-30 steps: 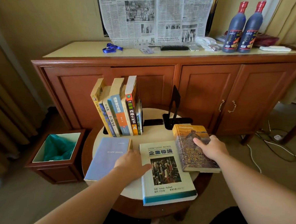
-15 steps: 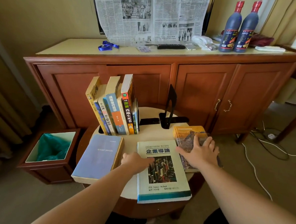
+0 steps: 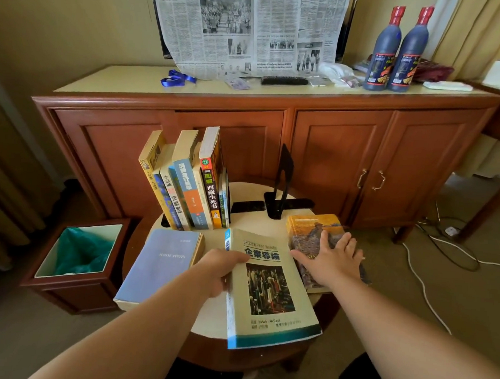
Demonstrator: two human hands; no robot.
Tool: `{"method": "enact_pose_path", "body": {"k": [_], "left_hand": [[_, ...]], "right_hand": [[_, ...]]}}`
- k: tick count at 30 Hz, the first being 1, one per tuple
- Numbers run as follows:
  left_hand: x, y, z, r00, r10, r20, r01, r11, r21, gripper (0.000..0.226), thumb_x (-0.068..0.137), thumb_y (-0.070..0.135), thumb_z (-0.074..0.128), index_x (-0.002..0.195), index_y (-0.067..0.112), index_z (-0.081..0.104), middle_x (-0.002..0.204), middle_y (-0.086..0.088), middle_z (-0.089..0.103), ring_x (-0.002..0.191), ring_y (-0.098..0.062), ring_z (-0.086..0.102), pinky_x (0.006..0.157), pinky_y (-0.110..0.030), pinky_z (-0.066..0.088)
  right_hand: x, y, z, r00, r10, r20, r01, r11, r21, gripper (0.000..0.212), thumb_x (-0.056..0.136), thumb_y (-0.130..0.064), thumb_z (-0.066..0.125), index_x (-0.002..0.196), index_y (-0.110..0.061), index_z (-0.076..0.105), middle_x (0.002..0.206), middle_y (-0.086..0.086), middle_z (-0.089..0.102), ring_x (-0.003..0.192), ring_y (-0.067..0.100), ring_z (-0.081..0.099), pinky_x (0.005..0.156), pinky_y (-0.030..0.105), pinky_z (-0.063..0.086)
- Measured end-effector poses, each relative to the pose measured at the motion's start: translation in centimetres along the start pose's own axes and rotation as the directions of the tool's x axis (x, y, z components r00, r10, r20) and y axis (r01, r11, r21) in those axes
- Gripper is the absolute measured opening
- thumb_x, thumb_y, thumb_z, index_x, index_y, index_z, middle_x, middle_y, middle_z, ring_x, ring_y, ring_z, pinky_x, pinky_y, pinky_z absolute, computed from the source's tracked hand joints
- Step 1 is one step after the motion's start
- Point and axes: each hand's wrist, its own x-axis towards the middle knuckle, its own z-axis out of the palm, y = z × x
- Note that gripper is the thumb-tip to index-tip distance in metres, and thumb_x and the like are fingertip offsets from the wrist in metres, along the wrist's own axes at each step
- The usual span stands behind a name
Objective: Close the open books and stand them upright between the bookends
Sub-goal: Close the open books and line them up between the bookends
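Three closed books lie on the round table (image 3: 250, 221). My left hand (image 3: 220, 270) grips the spine edge of the cream business book (image 3: 269, 291) in the middle and tilts that edge up. My right hand (image 3: 330, 258) rests flat, fingers spread, on the orange-covered book (image 3: 307, 225) at the right. A pale blue book (image 3: 161, 263) lies flat at the left. Behind them several books (image 3: 190, 180) stand leaning against the left bookend, which they hide. The black right bookend (image 3: 281, 182) stands apart, with a gap between it and the row.
A wooden bin (image 3: 77, 263) with a green liner stands on the floor left of the table. Behind is a wooden sideboard (image 3: 331, 153) with two dark bottles (image 3: 395, 49), a remote and a hanging newspaper. White cables (image 3: 423, 288) run over the carpet at the right.
My left hand has slid from the blue book to the business book's spine and lifted that edge. My right hand has moved from the orange book's side to lie flat on its cover.
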Motion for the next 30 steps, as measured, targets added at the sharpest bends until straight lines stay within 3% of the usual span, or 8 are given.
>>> {"method": "enact_pose_path", "body": {"k": [5,9,11,15,18,22,26,30], "left_hand": [[-1.6,2.1,-0.7,0.982,0.170,-0.083,-0.174,0.983,-0.052,0.019,0.099,0.020,0.068,0.115,0.009,0.062,0.087,-0.012,0.081,0.078,-0.030,0.080,0.061,-0.044,0.063],[-3.1,3.8,-1.9,0.930,0.331,-0.160,-0.351,0.928,-0.123,0.014,0.103,0.023,0.061,0.111,0.012,0.065,0.093,-0.011,0.080,0.080,-0.027,0.078,0.053,-0.035,0.060],[-4.0,4.3,-2.2,0.887,0.441,-0.136,-0.459,0.872,-0.167,0.015,0.101,0.016,0.063,0.114,0.011,0.069,0.099,-0.009,0.080,0.088,-0.027,0.078,0.065,-0.039,0.063],[-4.6,4.1,-2.6,0.784,0.618,0.049,-0.612,0.784,-0.103,0.023,0.096,0.008,0.071,0.117,0.013,0.076,0.114,-0.005,0.079,0.109,-0.028,0.075,0.090,-0.046,0.063],[-4.0,4.0,-3.0,0.735,0.655,0.175,-0.659,0.751,-0.044,0.030,0.094,0.009,0.073,0.123,0.015,0.077,0.123,-0.006,0.076,0.119,-0.028,0.070,0.105,-0.049,0.055],[-4.3,4.1,-3.3,0.731,0.601,0.323,-0.654,0.752,0.082,0.045,0.095,0.005,0.068,0.134,0.027,0.072,0.132,0.010,0.072,0.127,-0.002,0.061,0.101,-0.018,0.045],[-2.7,3.8,-5.5,0.783,0.604,0.151,-0.617,0.720,0.318,0.048,0.098,0.009,0.066,0.142,0.029,0.064,0.141,0.013,0.063,0.136,-0.010,0.056,0.098,-0.022,0.045],[-0.4,3.0,-9.4,0.762,0.647,-0.007,-0.456,0.545,0.704,0.049,0.098,0.029,0.069,0.145,0.033,0.059,0.147,0.006,0.057,0.127,-0.014,0.057,0.085,-0.018,0.047]], "right_hand": [[-3.3,-3.1,-2.6,0.930,-0.209,-0.301,0.243,0.967,0.081,0.071,0.093,-0.080,0.037,0.129,-0.025,0.065,0.142,0.006,0.052,0.134,0.031,0.044,0.105,0.048,0.044],[-6.5,-7.8,-5.0,0.883,-0.452,-0.129,0.453,0.744,0.491,0.072,0.081,-0.085,0.054,0.136,-0.037,0.060,0.135,-0.013,0.055,0.120,0.014,0.058,0.091,0.041,0.057],[-7.5,-9.7,-5.6,0.844,-0.526,-0.108,0.496,0.689,0.529,0.081,0.070,-0.089,0.061,0.138,-0.045,0.054,0.128,-0.013,0.055,0.113,0.012,0.060,0.088,0.038,0.057],[-8.1,-11.8,-6.4,0.867,-0.455,-0.204,0.483,0.662,0.574,0.092,0.067,-0.079,0.069,0.147,-0.045,0.041,0.121,-0.007,0.058,0.104,0.016,0.064,0.078,0.034,0.055],[-8.4,-12.6,-6.6,0.893,-0.377,-0.245,0.447,0.693,0.565,0.061,0.078,-0.053,0.070,0.135,-0.036,0.057,0.109,-0.003,0.070,0.094,0.022,0.070,0.076,0.037,0.061],[-8.5,-12.8,-6.1,0.938,-0.232,-0.256,0.344,0.688,0.639,0.011,0.090,-0.041,0.065,0.100,-0.037,0.062,0.091,-0.009,0.068,0.083,0.019,0.069,0.073,0.040,0.062],[-7.6,-12.9,-5.9,0.935,-0.200,-0.294,0.345,0.711,0.613,0.011,0.092,-0.032,0.062,0.101,-0.027,0.061,0.089,-0.005,0.068,0.074,0.016,0.066,0.067,0.040,0.062],[-6.4,-13.4,-6.5,0.923,-0.139,-0.359,0.346,0.708,0.616,0.010,0.091,-0.026,0.056,0.099,-0.021,0.054,0.104,0.004,0.072,0.077,0.021,0.068,0.062,0.043,0.063]]}}
